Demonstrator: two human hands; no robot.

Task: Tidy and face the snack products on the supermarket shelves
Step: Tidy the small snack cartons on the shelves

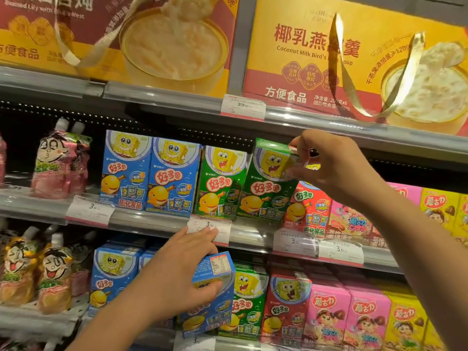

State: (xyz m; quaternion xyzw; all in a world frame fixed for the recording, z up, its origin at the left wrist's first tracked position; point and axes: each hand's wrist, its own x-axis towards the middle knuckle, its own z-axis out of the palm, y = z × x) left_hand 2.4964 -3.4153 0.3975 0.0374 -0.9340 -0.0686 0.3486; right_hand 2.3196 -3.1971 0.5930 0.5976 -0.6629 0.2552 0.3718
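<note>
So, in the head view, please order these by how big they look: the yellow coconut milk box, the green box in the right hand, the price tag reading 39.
1. yellow coconut milk box
2. green box, pinched by right hand
3. price tag

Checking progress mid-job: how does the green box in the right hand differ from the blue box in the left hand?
The green box sits on the middle shelf in its row; the blue box is at the lower shelf, tilted. The right hand pinches the green box's top right corner; the left hand grips the blue box across its front. Both carry the same cartoon sponge and fish artwork.
</note>
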